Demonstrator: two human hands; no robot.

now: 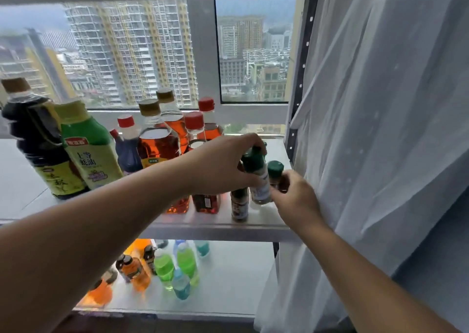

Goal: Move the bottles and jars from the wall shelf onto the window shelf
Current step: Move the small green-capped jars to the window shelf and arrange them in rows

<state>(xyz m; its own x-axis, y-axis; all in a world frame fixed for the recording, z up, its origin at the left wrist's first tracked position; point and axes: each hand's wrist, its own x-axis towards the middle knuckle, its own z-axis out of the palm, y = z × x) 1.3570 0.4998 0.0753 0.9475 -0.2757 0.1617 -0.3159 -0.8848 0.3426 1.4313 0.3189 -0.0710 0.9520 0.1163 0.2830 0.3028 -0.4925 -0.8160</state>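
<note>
At the three o'clock end of the white window shelf [266, 222], a left hand [223, 165] curls its fingers round a green-capped clear plastic spice jar [262, 189] while the right hand [295, 195] pinches a smaller green-capped jar [275, 168] at its three o'clock, both probably light, slick and best gripped mid-body.

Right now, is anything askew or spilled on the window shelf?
No spills. The green-capped spice jar gripped by the left hand is tilted, beside the second green-capped jar in the right hand. The amber bottles behind stand upright on the window shelf.
</note>
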